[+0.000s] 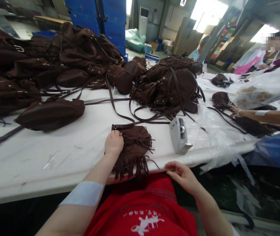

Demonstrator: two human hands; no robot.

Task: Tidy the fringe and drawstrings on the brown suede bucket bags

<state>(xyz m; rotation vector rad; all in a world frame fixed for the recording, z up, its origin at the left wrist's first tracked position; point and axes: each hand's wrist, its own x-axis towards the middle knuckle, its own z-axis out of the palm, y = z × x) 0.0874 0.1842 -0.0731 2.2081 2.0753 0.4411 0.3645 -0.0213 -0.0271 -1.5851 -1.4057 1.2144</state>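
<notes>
A small dark brown fringed bag (pixel 136 141) lies on the white table in front of me, its fringe hanging toward the near edge and its long strap running off behind. My left hand (pixel 114 143) is closed on the bag's upper left side; its fingertips are partly hidden. My right hand (pixel 180 175) is at the table's front edge, right of the bag and apart from it. Its fingers are loosely bent, with space between them and the thumb, and it holds nothing. A grey tape dispenser (pixel 179 136) stands on the table beyond my right hand.
Brown drawstring bags (pixel 81 55) are heaped at the left, with fringed bags (pixel 169 85) piled at the centre back. Loose straps cross the white table (pixel 86 147). At the right, a co-worker's hand (pixel 235 111) touches brown bags near clear plastic (pixel 221 144).
</notes>
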